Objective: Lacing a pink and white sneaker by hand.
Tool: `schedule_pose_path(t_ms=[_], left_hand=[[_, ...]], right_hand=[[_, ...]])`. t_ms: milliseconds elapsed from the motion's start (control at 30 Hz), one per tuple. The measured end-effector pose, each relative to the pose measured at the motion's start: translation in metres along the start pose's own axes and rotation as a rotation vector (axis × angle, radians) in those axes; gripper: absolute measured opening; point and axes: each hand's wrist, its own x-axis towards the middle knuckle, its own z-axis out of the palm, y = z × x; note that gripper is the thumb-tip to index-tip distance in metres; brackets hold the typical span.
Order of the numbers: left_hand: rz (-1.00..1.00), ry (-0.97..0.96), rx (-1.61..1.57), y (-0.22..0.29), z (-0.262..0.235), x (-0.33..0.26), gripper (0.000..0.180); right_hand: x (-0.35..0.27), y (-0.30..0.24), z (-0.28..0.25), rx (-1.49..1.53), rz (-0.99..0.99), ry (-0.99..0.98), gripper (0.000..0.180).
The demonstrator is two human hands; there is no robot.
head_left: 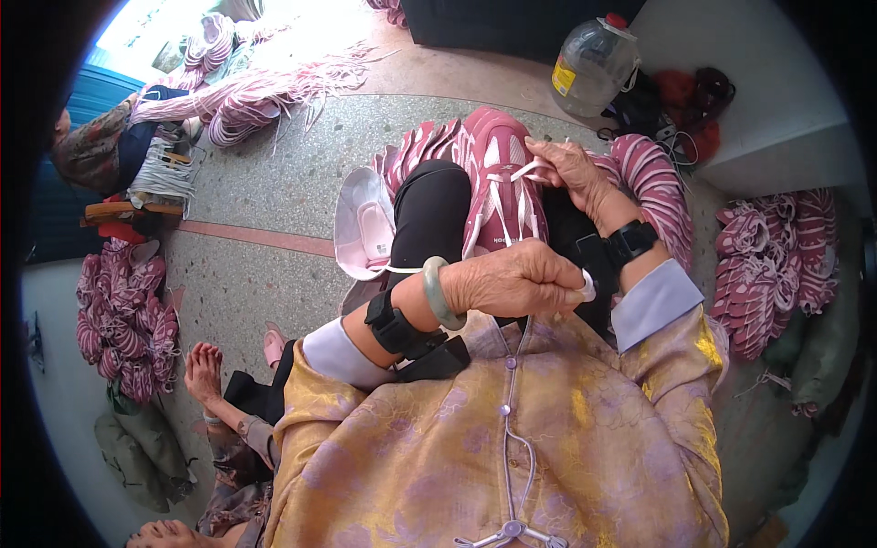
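A pink and white shoe upper lies on my lap between my knees, toe pointing away from me. White shoelace is threaded across its front. My right hand is at the upper's right edge, thumb and fingers pinched on the lace. Closer to my body, my left hand is closed, with a bit of white shoelace showing past its fingertips. A jade-coloured bangle circles my left wrist. More pink uppers are bunched beyond my left knee, and a striped stack lies beside my right.
A pale upper rests by my left knee. Bundled uppers lie at left, and more bundles at right. A clear jug stands at the back right. Two other people sit at left, one with a bare foot showing.
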Motion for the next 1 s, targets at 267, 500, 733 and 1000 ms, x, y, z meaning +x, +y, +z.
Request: schedule_pose_path(t_ms=[267,500,733,1000], left_hand=[[-0.083,0.054,0.012,0.009,0.004,0.012,0.022],[0.005,0.041,0.041,-0.002,0.003,0.004,0.018],[0.115,0.031,0.05,-0.014,0.01,0.003,0.014],[0.093,0.096,0.065,-0.01,0.017,-0.001,0.023]], right_hand=[[0.007,-0.005,0.001,-0.656,-0.262,0.037,0.037],[-0.004,-0.014,0.046,-1.304,-0.778,0.093,0.011],[-0.005,-0.008,0.058,-1.516,-0.527,0.07,0.015],[0.011,-0.012,0.078,-1.629,-0.527,0.042,0.011]])
